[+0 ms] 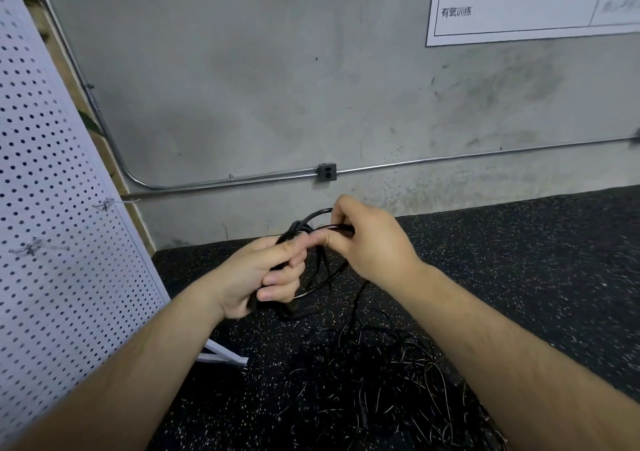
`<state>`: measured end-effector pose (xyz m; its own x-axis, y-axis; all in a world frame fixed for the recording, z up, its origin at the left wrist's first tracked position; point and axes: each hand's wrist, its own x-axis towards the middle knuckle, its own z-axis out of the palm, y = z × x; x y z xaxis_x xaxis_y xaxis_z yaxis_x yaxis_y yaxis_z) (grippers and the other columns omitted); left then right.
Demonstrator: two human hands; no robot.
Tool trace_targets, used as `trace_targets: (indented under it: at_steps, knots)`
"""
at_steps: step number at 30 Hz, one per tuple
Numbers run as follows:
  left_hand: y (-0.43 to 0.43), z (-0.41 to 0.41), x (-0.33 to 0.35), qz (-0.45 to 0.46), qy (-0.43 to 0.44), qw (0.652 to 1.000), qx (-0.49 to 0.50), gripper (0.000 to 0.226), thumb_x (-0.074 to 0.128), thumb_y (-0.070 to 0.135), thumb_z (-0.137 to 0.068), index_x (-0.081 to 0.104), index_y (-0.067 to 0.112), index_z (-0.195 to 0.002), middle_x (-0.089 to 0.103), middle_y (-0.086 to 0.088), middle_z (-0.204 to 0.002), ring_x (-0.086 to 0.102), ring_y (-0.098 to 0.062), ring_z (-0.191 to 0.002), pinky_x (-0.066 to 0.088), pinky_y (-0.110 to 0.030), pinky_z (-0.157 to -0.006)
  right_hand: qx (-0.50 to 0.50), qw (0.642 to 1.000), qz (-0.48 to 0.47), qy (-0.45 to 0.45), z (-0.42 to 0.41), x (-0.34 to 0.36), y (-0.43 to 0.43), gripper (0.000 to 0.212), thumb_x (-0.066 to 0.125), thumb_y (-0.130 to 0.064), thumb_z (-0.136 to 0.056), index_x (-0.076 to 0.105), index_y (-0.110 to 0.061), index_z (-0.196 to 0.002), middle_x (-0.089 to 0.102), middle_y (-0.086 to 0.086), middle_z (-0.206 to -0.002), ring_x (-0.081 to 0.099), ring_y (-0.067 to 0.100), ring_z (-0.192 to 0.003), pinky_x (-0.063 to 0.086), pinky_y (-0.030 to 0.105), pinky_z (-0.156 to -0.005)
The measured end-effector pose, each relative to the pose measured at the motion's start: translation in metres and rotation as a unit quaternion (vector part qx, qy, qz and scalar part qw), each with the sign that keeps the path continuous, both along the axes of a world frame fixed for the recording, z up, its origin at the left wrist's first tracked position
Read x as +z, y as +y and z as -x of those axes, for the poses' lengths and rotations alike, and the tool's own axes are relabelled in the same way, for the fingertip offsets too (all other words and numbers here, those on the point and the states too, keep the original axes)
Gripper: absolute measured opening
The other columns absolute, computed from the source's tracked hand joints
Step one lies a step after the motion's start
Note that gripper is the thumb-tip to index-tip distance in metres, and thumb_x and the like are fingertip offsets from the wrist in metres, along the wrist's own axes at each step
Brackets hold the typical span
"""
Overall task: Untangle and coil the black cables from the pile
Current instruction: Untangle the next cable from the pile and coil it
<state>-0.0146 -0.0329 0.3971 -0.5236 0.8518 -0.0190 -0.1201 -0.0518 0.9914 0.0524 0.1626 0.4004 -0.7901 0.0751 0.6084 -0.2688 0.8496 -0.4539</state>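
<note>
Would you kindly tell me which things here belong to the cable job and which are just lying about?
Part of the job: left hand and right hand, both gripping the cable coil; tangled cable pile on the floor.
Just there: white pegboard, wall outlet box, metal conduit, wall chart.

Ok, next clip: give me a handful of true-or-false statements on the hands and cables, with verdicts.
1. The left hand grips coiled loops of black cable. True.
2. The right hand hangs empty. False: it pinches the same cable at the top of the loops.
3. The tangled pile lies on a table. False: it lies on the speckled black floor.
4. A white perforated board stands on the person's left. True.
</note>
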Motion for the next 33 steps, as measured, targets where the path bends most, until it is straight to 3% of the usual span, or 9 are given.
trace_targets:
  at_steps: [5, 12, 15, 17, 19, 23, 26, 29, 33]
  knots:
    - [-0.017, 0.010, 0.011, 0.007, -0.039, 0.995, -0.090, 0.040, 0.060, 0.040, -0.100, 0.048, 0.014, -0.073, 0.032, 0.009, -0.041, 0.029, -0.003, -0.030, 0.032, -0.018, -0.042, -0.010, 0.986, 0.148, -0.080, 0.001, -0.003, 0.044, 0.035, 0.075, -0.047, -0.087, 0.050, -0.027, -0.098, 0.058, -0.009, -0.083, 0.053, 0.007, -0.062, 0.040, 0.028, -0.059]
    - [-0.018, 0.008, 0.009, 0.104, -0.020, 0.974, -0.201, 0.046, 0.063, 0.035, -0.100, 0.041, 0.010, -0.068, 0.031, 0.007, -0.039, 0.029, -0.005, -0.027, 0.026, -0.018, -0.039, 0.164, 0.907, 0.209, -0.326, -0.005, 0.000, 0.034, 0.080, 0.082, -0.037, -0.083, 0.038, -0.050, -0.148, 0.044, -0.018, -0.149, 0.054, 0.007, -0.124, 0.047, 0.030, -0.092]
    - [-0.015, 0.008, 0.007, 0.080, -0.023, 0.973, -0.213, 0.042, 0.055, 0.024, -0.104, 0.045, 0.011, -0.065, 0.033, 0.007, -0.038, 0.031, -0.005, -0.027, 0.026, -0.017, -0.039, 0.231, 0.875, 0.229, -0.359, -0.003, -0.005, 0.020, 0.044, 0.074, -0.011, -0.091, 0.062, -0.023, -0.131, 0.070, -0.007, -0.115, 0.068, -0.007, -0.089, 0.050, 0.009, -0.073]
    - [-0.019, 0.013, 0.007, 0.052, -0.033, 0.978, -0.200, 0.042, 0.056, 0.022, -0.103, 0.046, 0.013, -0.063, 0.036, 0.009, -0.038, 0.034, -0.004, -0.027, 0.027, -0.018, -0.040, 0.243, 0.859, 0.234, -0.385, -0.004, -0.014, 0.015, 0.009, 0.070, -0.015, -0.094, 0.071, -0.017, -0.103, 0.072, -0.001, -0.083, 0.075, 0.011, -0.081, 0.046, 0.009, -0.059]
    - [-0.027, 0.019, 0.008, 0.030, -0.040, 0.984, -0.173, 0.043, 0.062, 0.025, -0.101, 0.045, 0.013, -0.063, 0.037, 0.010, -0.038, 0.038, -0.004, -0.028, 0.033, -0.018, -0.042, 0.234, 0.847, 0.251, -0.405, -0.004, -0.025, 0.018, 0.011, 0.070, -0.026, -0.095, 0.069, -0.019, -0.086, 0.067, -0.002, -0.069, 0.076, 0.027, -0.092, 0.050, 0.029, -0.081]
    - [-0.037, 0.025, 0.006, 0.068, 0.039, 0.993, -0.087, 0.052, 0.075, 0.042, -0.089, 0.044, 0.008, -0.065, 0.037, 0.004, -0.039, 0.063, -0.025, -0.046, 0.052, -0.028, -0.059, 0.157, 0.868, 0.320, -0.346, -0.003, -0.021, 0.033, 0.021, 0.071, -0.039, -0.088, 0.069, -0.018, -0.086, 0.067, -0.003, -0.066, 0.071, 0.018, -0.073, 0.037, 0.046, -0.113]
    - [-0.033, 0.026, 0.003, 0.132, 0.108, 0.983, -0.063, 0.056, 0.069, 0.049, -0.092, 0.052, -0.003, -0.079, 0.053, -0.006, -0.054, 0.073, -0.040, -0.092, 0.055, -0.036, -0.085, 0.137, 0.837, 0.482, -0.220, 0.001, -0.005, 0.039, 0.018, 0.081, -0.021, -0.077, 0.070, -0.010, -0.086, 0.058, 0.000, -0.061, 0.053, 0.015, -0.055, 0.058, 0.040, -0.086]
    - [-0.019, 0.019, -0.001, 0.184, 0.134, 0.970, -0.082, 0.035, 0.056, 0.035, -0.101, 0.054, 0.005, -0.082, 0.060, -0.011, -0.065, 0.071, -0.038, -0.105, 0.053, -0.037, -0.092, 0.149, 0.802, 0.549, -0.182, 0.005, 0.005, 0.032, 0.012, 0.077, -0.004, -0.084, 0.066, -0.009, -0.086, 0.055, 0.001, -0.071, 0.045, 0.008, -0.047, 0.051, 0.029, -0.059]
    - [-0.020, 0.013, -0.012, 0.170, 0.075, 0.975, -0.120, 0.049, 0.075, 0.046, -0.089, 0.060, 0.001, -0.100, 0.066, -0.018, -0.080, 0.069, -0.047, -0.104, 0.055, -0.041, -0.087, 0.124, 0.868, 0.426, -0.223, 0.002, 0.003, 0.016, 0.019, 0.076, -0.012, -0.089, 0.060, -0.014, -0.079, 0.049, -0.003, -0.060, 0.044, 0.008, -0.046, 0.047, 0.026, -0.050]
